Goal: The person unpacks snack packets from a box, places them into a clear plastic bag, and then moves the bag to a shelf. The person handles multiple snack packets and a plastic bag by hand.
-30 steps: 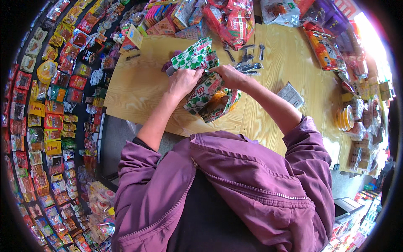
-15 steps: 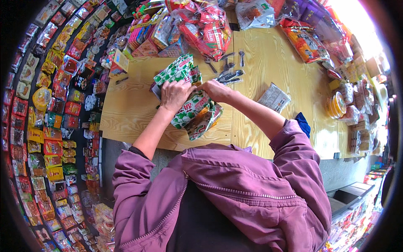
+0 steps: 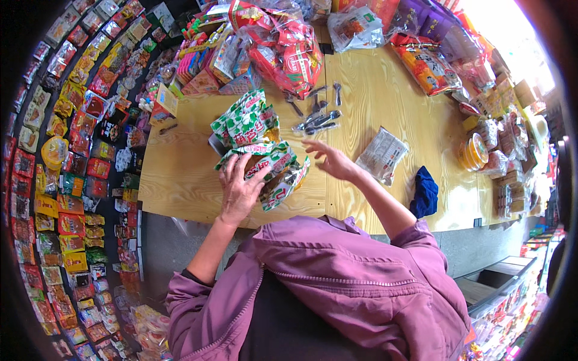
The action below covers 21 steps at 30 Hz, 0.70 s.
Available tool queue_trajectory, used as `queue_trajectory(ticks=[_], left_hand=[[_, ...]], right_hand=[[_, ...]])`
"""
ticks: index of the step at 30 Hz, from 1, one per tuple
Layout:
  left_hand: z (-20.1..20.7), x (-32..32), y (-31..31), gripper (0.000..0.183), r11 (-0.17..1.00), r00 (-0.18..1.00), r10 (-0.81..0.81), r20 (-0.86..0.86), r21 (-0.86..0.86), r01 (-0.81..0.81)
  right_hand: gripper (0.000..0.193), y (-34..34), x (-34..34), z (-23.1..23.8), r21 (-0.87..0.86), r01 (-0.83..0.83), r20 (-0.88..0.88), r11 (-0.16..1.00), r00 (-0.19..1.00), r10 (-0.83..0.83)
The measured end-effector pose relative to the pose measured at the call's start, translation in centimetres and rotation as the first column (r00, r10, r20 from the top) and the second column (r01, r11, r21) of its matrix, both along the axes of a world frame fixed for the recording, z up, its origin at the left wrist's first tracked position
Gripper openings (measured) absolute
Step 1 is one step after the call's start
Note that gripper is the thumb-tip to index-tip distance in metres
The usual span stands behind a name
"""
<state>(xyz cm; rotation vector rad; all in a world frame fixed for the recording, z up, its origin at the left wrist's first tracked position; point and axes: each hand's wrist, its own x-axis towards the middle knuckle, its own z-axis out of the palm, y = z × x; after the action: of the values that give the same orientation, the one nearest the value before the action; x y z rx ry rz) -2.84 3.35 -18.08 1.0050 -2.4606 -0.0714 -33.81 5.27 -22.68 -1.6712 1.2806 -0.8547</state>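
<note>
Several green-and-white snack bags (image 3: 245, 123) lie overlapping on the wooden table in front of me, with a bit of orange-brown showing among them. My left hand (image 3: 239, 188) rests on the near bags, fingers spread and touching the plastic. To the right of the bags, my right hand (image 3: 332, 162) hovers over the table, open and holding nothing. Just beyond it lies a group of dark plastic spoons (image 3: 319, 121), some in clear wrap. A flat silver-and-white packet (image 3: 383, 155) sits right of my right hand.
Red wrapped packages (image 3: 295, 60) and colourful boxes (image 3: 208, 75) line the table's far side. An orange-and-red bag (image 3: 426, 67) lies at the far right. A dark blue cloth (image 3: 424, 192) is near the right front edge. Shelves of packaged snacks (image 3: 72, 198) stand on the left.
Both hands were together on the snack bags. My right hand has let go and moved right; my left hand has slid nearer and spread its fingers. The bags now lie more fanned out.
</note>
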Motion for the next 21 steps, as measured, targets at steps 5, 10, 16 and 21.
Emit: queue_trajectory(ticks=[5, 10, 16, 21], left_hand=[[-1.5, -0.9, -1.1, 0.039, 0.998, 0.988, 0.046, -0.146, 0.047, -0.039], [-0.3, -0.4, -0.9, 0.038, 0.982, 0.925, 0.129, -0.357, 0.176, -0.069], [-4.3, 6.5, -0.8, 0.042, 0.845, 0.628, 0.518, -0.580, 0.464, -0.268], [-11.1, 7.4, -1.3, 0.058, 0.409, 0.467, 0.763, -0.446, 0.893, 0.185]], right_hand=[[0.082, 1.8, 3.7, -3.3, -0.060, -0.008, -0.125, 0.998, 0.992, 0.000], [0.080, 0.5, 6.8, -3.0, -0.022, 0.057, -0.207, 0.998, 0.976, -0.060], [0.063, 1.8, 5.8, -4.4, 0.030, 0.140, 0.072, 0.990, 0.987, -0.142], [0.046, -0.8, 4.5, -7.6, 0.300, 0.277, 0.123, 0.913, 0.938, -0.325]])
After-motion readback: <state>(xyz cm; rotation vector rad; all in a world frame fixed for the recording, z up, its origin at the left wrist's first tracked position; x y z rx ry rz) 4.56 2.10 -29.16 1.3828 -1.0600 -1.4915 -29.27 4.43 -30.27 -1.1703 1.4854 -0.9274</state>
